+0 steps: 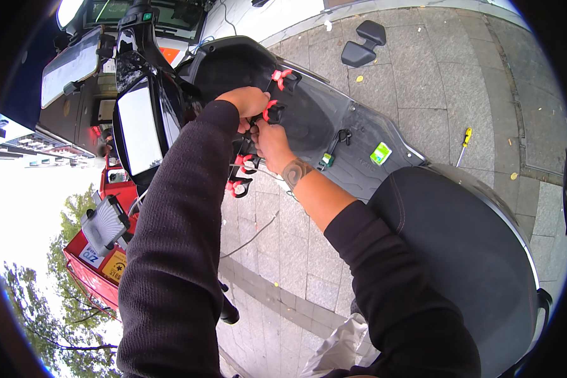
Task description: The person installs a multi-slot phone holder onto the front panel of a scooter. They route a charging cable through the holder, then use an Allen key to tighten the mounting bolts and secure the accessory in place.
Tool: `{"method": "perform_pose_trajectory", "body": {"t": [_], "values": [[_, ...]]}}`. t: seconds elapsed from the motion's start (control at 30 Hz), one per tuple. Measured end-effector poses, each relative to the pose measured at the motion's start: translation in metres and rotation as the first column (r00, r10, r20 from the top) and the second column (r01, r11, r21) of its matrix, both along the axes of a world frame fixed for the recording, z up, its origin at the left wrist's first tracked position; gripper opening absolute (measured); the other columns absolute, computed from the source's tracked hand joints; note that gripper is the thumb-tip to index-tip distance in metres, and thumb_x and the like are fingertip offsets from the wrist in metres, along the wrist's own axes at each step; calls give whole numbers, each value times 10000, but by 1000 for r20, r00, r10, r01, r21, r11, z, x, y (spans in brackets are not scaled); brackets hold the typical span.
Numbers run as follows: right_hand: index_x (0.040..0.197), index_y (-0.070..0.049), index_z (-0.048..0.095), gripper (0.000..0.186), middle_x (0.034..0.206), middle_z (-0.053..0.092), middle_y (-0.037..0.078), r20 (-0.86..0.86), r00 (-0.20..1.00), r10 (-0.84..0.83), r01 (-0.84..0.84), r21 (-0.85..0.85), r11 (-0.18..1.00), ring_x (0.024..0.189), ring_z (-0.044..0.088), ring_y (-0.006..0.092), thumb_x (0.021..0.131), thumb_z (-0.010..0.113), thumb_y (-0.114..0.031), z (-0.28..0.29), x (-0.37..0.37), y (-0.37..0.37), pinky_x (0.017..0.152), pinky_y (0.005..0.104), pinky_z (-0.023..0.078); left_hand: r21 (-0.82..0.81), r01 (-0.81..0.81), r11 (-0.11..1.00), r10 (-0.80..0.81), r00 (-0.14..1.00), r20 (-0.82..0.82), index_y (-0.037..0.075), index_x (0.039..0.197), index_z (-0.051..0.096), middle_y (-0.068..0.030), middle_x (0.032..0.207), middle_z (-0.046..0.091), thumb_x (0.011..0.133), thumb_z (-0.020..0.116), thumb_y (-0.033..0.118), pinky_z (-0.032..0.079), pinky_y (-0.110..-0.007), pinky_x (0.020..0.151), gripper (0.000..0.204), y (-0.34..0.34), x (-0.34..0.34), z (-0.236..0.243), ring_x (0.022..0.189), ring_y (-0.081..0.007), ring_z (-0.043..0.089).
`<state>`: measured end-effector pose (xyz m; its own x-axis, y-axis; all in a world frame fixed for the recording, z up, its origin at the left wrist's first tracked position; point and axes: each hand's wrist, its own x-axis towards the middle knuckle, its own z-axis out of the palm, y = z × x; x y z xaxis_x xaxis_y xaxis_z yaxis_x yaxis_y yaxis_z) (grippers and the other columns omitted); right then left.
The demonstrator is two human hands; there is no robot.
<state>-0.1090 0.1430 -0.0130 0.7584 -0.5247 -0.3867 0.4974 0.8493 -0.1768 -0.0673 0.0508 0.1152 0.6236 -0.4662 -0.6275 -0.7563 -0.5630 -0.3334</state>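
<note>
My left hand and my right hand meet at the front of a scooter's footwell. Both have their fingers closed at a dark bar that carries several red-and-black clips. One clip sits right beside my fingers, and another clip lies farther up the row. Below my right wrist a lower clip hangs near a thin cable. What my fingertips pinch is hidden between the hands. On the scooter's floorboard rest a small dark green tool and a bright green packet.
The black scooter seat fills the right side. A yellow-handled screwdriver and a black two-lobed part lie on the paving. Mirrors stand left of my arms, with a red vehicle beyond. A loose cable hangs below.
</note>
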Motion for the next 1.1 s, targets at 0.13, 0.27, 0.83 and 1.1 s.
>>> {"method": "perform_pose_trajectory", "body": {"t": [0.13, 0.27, 0.83, 1.1], "values": [[841, -113, 569, 265, 694, 465, -45, -51, 998, 23, -23, 5, 1000, 504, 338, 71, 1040, 564, -289, 1, 0, 0, 452, 287, 226, -2, -29, 1000, 29, 999, -25, -93, 1128, 650, -166, 932, 685, 1154, 346, 501, 615, -400, 650, 667, 1, 1, 2, 680, -259, 690], [851, -114, 570, 274, 699, 480, -40, -11, 1000, 17, -17, -19, 1000, 509, 348, 72, 1050, 548, -300, 0, -2, 0, 453, 288, 233, -12, -30, 999, 30, 999, -45, -106, 1106, 648, -157, 966, 655, 1138, 380, 574, 647, -392, 597, 731, 0, 2, 2, 688, -245, 693], [848, -128, 582, 268, 706, 495, -46, -141, 990, -11, 1, -70, 998, 511, 365, 73, 1047, 562, -306, -1, 6, 2, 450, 290, 234, -30, -46, 998, 45, 998, -46, -100, 1139, 642, -135, 996, 652, 1135, 370, 569, 657, -368, 602, 722, 5, -1, 3, 698, -220, 693], [852, -124, 589, 254, 717, 509, -36, -26, 999, 25, -26, -42, 999, 522, 376, 75, 1033, 573, -301, -3, 1, 0, 460, 291, 252, -27, -103, 994, 100, 992, -82, -45, 1164, 649, -122, 982, 637, 1143, 353, 538, 662, -371, 621, 655, 5, 0, 3, 654, -206, 644]]}}
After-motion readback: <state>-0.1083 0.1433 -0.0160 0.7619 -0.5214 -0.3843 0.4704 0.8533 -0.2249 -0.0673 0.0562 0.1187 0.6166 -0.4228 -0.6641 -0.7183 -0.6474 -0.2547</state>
